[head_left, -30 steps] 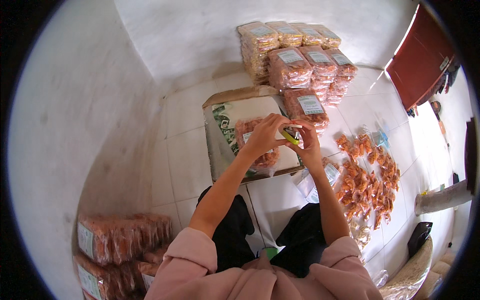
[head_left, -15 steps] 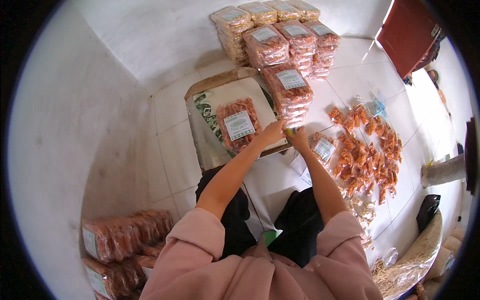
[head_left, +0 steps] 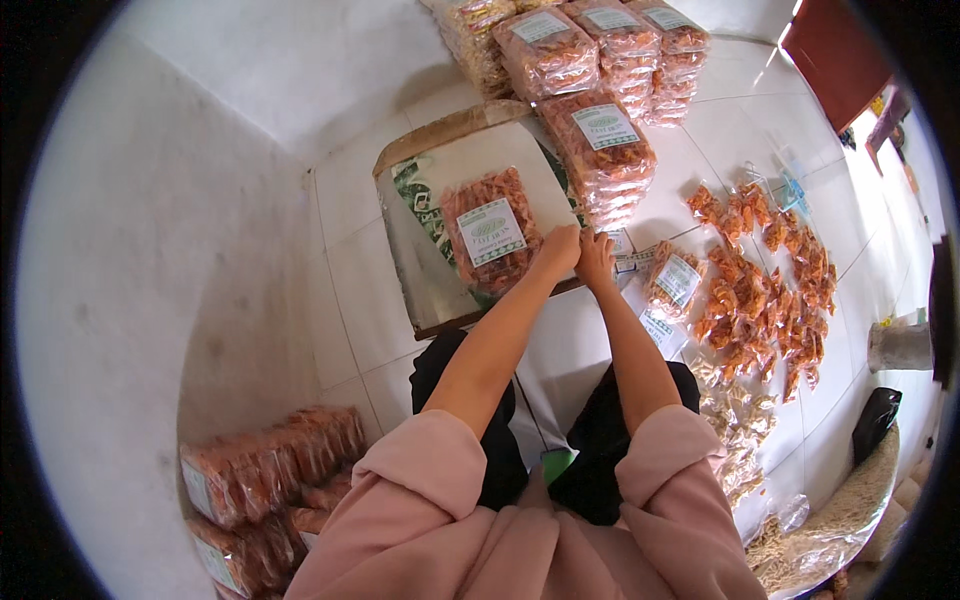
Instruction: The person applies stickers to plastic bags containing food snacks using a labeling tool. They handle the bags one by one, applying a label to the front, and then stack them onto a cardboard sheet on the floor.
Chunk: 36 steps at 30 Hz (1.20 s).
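My left hand (head_left: pixel 560 248) and my right hand (head_left: pixel 596 256) are close together at the right edge of a low box-like cardboard surface (head_left: pixel 408 290). Both have curled fingers, and whatever they hold is hidden. A flat, clear bag of reddish-brown snacks (head_left: pixel 508 190) with a white and green label lies on the cardboard, just left of my left hand. Beyond my hands rises a stack of similar labelled bags (head_left: pixel 604 180). To the right of my right hand, a smaller labelled snack bag (head_left: pixel 662 282) rests on loose printed labels (head_left: pixel 660 332).
Many small orange snack packets (head_left: pixel 740 300) spread over the tiled floor at right, with pale packets (head_left: pixel 735 420) nearer me. Bag stacks (head_left: pixel 625 50) stand at the back wall; more bags (head_left: pixel 280 460) lie at lower left. A large clear sack of pale pieces (head_left: pixel 840 515) sits lower right.
The view has shifted slightly. My hands have come closer together beside the cardboard; a small yellow-green thing seen between them earlier is now hidden. The bag on the cardboard stays there.
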{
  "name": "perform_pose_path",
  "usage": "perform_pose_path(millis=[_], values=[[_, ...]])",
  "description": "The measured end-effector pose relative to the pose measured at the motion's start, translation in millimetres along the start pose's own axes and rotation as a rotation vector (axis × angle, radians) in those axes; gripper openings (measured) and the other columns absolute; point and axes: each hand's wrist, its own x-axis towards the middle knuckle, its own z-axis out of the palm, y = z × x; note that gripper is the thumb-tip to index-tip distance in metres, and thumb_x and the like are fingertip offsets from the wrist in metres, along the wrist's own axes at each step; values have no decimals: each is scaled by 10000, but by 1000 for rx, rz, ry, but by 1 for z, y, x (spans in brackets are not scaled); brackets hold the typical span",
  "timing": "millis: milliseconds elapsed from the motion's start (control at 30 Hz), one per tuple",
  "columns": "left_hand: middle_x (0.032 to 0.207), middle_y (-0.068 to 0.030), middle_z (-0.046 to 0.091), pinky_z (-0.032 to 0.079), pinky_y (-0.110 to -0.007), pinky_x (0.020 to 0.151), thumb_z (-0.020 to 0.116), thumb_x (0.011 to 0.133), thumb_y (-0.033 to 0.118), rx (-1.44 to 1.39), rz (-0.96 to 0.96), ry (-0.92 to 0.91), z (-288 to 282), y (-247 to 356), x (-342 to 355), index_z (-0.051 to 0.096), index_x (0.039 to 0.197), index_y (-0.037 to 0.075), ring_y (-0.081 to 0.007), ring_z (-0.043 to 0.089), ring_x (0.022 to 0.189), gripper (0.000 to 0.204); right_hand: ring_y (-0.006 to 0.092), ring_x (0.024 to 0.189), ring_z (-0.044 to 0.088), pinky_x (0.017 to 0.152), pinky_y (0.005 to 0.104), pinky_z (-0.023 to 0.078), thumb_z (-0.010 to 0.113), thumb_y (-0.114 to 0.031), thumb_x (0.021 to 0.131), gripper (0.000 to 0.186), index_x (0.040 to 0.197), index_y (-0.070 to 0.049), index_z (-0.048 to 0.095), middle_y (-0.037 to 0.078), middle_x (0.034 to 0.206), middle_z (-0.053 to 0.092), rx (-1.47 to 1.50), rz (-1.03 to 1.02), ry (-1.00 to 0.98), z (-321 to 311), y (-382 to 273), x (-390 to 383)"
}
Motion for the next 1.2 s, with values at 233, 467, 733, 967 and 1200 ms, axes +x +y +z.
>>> perform_pose_path(millis=[233,467,733,967,1200], values=[[874,-178,603,453,-396,721,485,786,84,-270,90,405,-52,-4,-15,579,946,25,-309,579,830,195,368,922,440,771,450,395,626,-186,721,410,1071,-55,457,174,978,442,224,-231,248,-24,-22,3],[836,-128,560,439,-406,710,448,806,103,-159,55,471,-97,-55,-104,538,843,75,-310,549,800,102,404,937,426,837,436,360,648,-159,708,492,1098,18,407,274,1022,402,428,-220,88,-1,-72,-33],[933,-38,519,393,-328,775,489,759,174,671,275,286,-34,-82,-172,486,896,83,-191,491,939,164,373,997,396,876,431,326,622,-45,671,593,1177,42,326,228,1049,400,457,-175,413,28,-87,-103],[956,-35,499,359,-325,797,528,743,195,736,324,639,-29,-76,-160,484,979,100,-176,434,995,258,279,904,446,795,359,388,619,-67,728,467,1105,39,365,180,993,416,668,-19,60,35,-57,-109],[1041,-26,464,335,-351,833,529,745,184,763,225,331,-23,-76,-153,483,994,105,-183,418,1030,265,318,816,477,726,399,395,596,-66,722,194,844,24,476,176,894,465,497,17,-109,27,-35,-87]])
